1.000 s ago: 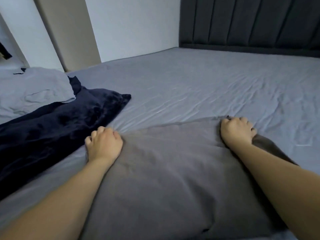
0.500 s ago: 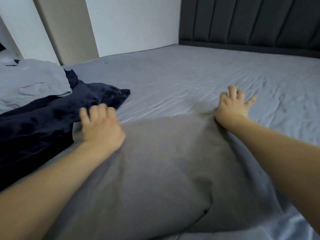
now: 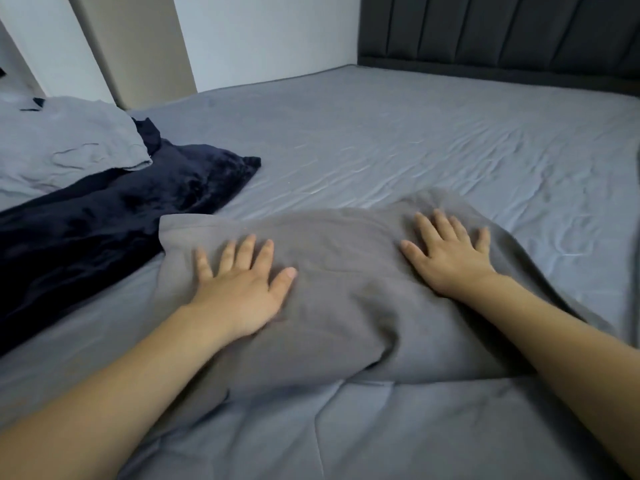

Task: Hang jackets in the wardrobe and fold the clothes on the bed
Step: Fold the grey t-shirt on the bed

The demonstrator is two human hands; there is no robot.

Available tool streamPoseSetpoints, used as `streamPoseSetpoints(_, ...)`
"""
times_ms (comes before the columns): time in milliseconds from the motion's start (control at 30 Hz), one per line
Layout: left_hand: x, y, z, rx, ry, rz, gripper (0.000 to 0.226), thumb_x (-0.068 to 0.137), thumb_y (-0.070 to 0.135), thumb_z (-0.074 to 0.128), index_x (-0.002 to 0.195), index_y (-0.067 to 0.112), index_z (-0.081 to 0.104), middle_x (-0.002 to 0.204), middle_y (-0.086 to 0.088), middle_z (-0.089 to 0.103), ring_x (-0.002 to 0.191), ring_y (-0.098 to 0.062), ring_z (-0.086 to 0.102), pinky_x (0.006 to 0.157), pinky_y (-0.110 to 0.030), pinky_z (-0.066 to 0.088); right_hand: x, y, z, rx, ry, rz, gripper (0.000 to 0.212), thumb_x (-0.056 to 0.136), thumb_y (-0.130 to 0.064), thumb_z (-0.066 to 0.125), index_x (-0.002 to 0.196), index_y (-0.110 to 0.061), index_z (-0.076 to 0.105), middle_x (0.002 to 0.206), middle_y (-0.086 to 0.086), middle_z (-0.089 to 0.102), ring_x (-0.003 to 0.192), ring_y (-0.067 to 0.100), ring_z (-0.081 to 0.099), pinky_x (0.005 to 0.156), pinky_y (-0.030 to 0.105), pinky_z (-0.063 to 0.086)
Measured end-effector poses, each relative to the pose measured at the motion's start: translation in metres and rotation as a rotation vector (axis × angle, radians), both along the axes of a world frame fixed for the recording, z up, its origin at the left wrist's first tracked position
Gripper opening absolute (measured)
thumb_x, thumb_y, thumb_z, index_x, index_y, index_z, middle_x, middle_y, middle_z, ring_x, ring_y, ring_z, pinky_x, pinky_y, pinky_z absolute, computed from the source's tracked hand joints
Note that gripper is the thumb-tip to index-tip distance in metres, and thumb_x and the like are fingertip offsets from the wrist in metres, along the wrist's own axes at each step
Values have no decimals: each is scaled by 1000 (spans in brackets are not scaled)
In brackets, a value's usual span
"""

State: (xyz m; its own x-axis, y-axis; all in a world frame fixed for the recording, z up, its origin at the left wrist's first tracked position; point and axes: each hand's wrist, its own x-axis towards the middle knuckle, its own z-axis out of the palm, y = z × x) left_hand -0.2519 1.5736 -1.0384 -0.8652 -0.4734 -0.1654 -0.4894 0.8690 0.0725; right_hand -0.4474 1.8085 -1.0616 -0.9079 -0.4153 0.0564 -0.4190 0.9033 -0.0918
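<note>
Blue-grey sheeting covers the bed (image 3: 398,140), which fills most of the frame and is bounded by a dark padded headboard (image 3: 502,32) at the upper right and a pale wall (image 3: 263,36) at the upper centre. On the left hand (image 3: 239,289), the fingers (image 3: 244,251) are spread wide and laid flat, with nothing gripped; they are pressed onto the left part of a grey garment (image 3: 346,299). On the right hand (image 3: 450,258), the fingers (image 3: 441,225) are likewise splayed wide and flat, and are pressed onto the right part of the same cloth near its far edge. The grey garment is spread on the bed at the centre of the frame, with a folded near edge seen just below the two forearms and a squared corner at its upper left. That corner is laid just beside, perhaps touching, a dark navy velvety garment (image 3: 114,216), which is stretched across the left of the frame. A light blue-grey garment (image 3: 65,140) is piled over the navy one at the upper left.
</note>
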Motion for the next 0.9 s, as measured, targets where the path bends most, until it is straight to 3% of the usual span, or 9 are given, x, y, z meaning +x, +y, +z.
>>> streamPoseSetpoints(100,38,82,11,57,140,-303,88,77,73,8,155,35,1,161,13,-11,148,-11,-9,118,-58,-4,38,44,0,-94,-46,-227,84,89,-74,20,155,-22,10,162,10,10,148,31,9,114,61,5)
streamPoseSetpoints(167,53,117,10,-85,160,-474,92,69,60,22,154,27,19,158,2,14,144,-22,18,114,-57,21,50,69,12,-84,-58,-351,90,88,-75,25,154,-15,10,156,18,23,142,37,24,111,56,20)
streamPoseSetpoints(233,58,124,10,-280,167,-503,87,65,50,41,145,17,44,134,-7,47,116,-29,47,91,-49,45,55,94,31,-58,-85,-451,91,89,-71,33,152,-8,16,149,22,34,135,40,34,106,51,30)
streamPoseSetpoints(300,63,118,17,-407,115,-441,78,64,43,60,135,13,54,114,-7,54,97,-29,52,73,-41,46,57,111,40,-55,-153,-442,83,93,-63,37,145,1,29,144,25,39,132,41,39,106,47,33)
streamPoseSetpoints(400,74,109,24,-448,30,-344,66,85,24,55,147,15,34,127,-7,46,109,-30,50,79,-38,46,59,121,37,-56,-257,-247,60,101,-44,40,130,7,47,136,27,49,124,38,49,102,40,40)
streamPoseSetpoints(567,95,90,28,-491,-136,-231,68,97,3,33,157,16,3,137,-11,31,114,-32,46,83,-38,49,52,135,57,11,-69,-251,40,102,-38,41,121,-5,54,128,20,56,116,36,55,94,42,43)
streamPoseSetpoints(767,107,108,44,-509,-529,-83,69,99,16,39,156,12,1,143,-13,32,127,-33,39,97,-44,46,84,77,43,198,308,-4,54,91,-22,21,137,-9,47,144,20,37,131,37,37,112,48,21)
streamPoseSetpoints(833,91,126,52,-465,-425,-179,59,98,30,38,152,11,24,145,-9,31,133,-31,32,104,-50,36,102,42,49,79,315,174,56,96,-31,22,148,-14,34,157,18,21,144,35,19,116,53,-5)
streamPoseSetpoints(900,77,135,47,-259,-108,-292,54,98,38,33,149,22,31,151,-3,28,140,-26,25,110,-54,26,124,15,37,-45,133,281,57,100,-46,27,153,-26,21,162,8,12,149,26,9,116,52,-12)
